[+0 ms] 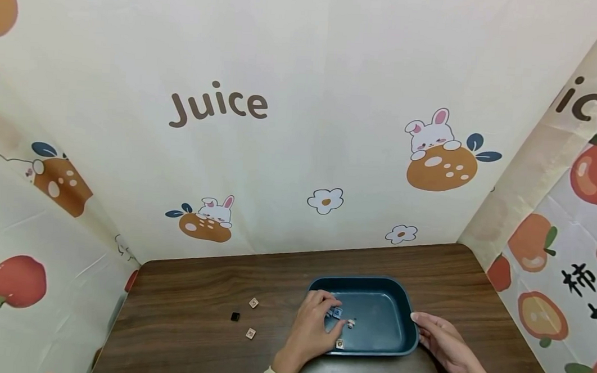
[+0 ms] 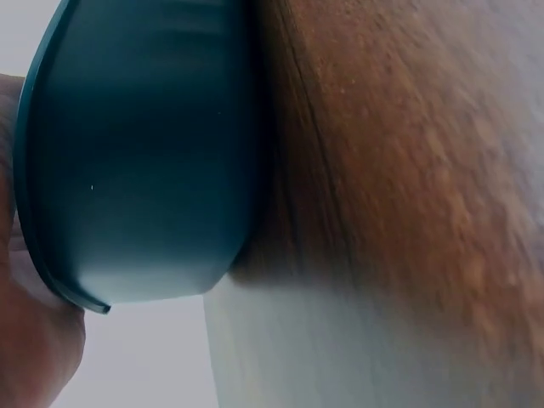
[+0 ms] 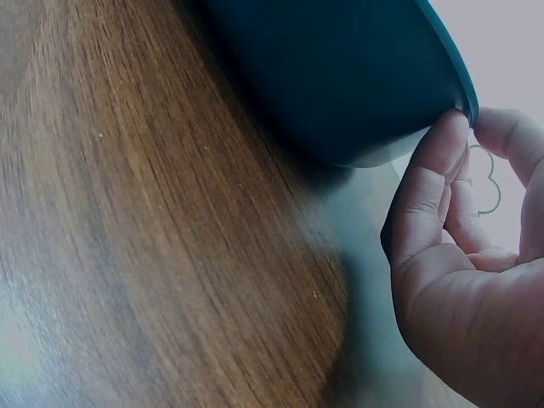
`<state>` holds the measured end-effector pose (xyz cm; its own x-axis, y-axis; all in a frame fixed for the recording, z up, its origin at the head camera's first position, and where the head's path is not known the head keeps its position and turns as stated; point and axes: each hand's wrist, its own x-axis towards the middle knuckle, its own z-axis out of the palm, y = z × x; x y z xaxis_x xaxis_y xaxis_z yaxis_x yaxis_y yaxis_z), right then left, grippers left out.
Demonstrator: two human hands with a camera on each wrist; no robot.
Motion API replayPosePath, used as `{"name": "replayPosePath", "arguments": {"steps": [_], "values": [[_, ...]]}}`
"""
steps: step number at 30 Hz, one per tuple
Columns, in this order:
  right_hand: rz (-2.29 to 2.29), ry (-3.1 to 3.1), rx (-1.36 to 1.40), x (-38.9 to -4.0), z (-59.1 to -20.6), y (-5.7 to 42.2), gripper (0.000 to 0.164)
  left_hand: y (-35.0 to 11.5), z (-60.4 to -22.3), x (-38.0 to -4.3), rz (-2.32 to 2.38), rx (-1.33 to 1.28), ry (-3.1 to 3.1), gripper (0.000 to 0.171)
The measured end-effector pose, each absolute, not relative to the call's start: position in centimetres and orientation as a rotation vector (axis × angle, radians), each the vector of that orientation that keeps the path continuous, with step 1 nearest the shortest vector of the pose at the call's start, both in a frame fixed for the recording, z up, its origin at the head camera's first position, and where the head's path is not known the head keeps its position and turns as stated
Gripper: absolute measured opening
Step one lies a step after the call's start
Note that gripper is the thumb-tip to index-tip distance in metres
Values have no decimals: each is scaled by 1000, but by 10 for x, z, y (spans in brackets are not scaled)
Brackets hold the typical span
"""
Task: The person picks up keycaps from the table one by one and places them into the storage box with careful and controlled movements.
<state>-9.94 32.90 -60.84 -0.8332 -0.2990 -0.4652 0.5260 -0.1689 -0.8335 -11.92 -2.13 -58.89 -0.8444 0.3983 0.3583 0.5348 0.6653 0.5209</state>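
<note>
In the head view, a dark teal tray [image 1: 372,317] lies on the wooden table. My left hand [image 1: 311,325] reaches over its left side, thumb and fingers apart and curved around small blue cubes [image 1: 337,312]. Contact with those cubes is not clear. Close to the thumb is a tiny pale piece [image 1: 351,323], and a beige cube [image 1: 340,343] sits near the tray's front wall. My right hand [image 1: 444,343] pinches the right rim; the right wrist view shows thumb and fingertips on the rim. In the left wrist view, the tray wall [image 2: 144,153] hides the left fingertips.
Left of the tray, a black cube [image 1: 235,316] and two beige cubes, an upper beige cube [image 1: 254,302] and a lower beige cube [image 1: 251,333], lie on the wooden table [image 1: 180,315]. Printed cloth [image 1: 290,152] hangs behind the table and along both sides.
</note>
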Motion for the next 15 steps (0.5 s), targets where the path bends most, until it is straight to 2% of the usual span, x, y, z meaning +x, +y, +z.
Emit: {"name": "replayPosePath", "arguments": {"steps": [15], "values": [[-2002,1616,305,-98,-611,328,25,-73,-587,-111,-1024,-532,-2565,32]]}}
